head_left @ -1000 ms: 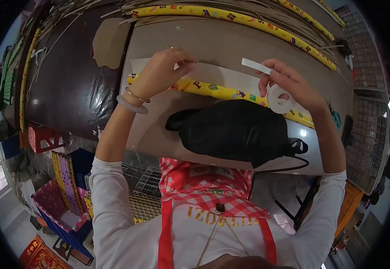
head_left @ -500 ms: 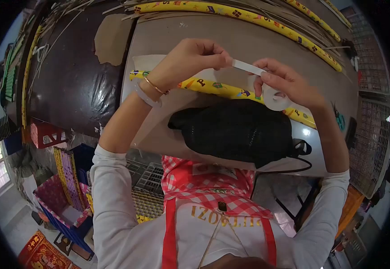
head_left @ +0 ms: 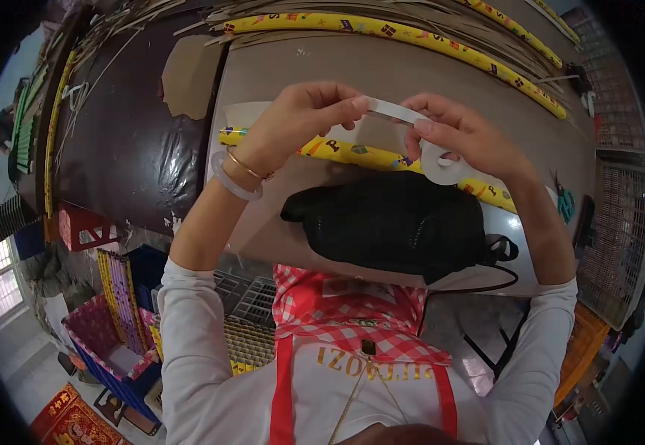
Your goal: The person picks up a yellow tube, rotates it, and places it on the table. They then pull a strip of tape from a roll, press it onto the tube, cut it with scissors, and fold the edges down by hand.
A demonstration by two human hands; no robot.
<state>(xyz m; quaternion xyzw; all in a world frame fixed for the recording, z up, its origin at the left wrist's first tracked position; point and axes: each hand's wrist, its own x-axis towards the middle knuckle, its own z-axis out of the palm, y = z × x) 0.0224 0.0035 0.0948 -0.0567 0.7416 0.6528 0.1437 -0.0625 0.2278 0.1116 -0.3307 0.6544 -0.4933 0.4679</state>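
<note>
My left hand [head_left: 309,111] pinches the free end of a white tape strip [head_left: 397,112] between thumb and fingers. At the other end of the strip, my right hand [head_left: 456,130] grips it, with the white tape roll [head_left: 442,165] hanging below the fingers. The strip is stretched between both hands above the table. Under them lies a yellow patterned tube [head_left: 359,153], partly hidden by my left wrist. A black cloth bundle [head_left: 389,222] rests in front of the tube, at the table's near edge.
Long yellow patterned tubes [head_left: 382,28] and thin strips lie across the back of the table [head_left: 300,70]. Green-handled scissors [head_left: 564,202] are at the right. A wire rack [head_left: 612,237] stands at far right, a flowered box [head_left: 100,326] at lower left.
Both hands and the tape have shifted slightly left in view. The strip between them is still stretched, and the roll hangs a little further left. The whole view has shifted slightly.
</note>
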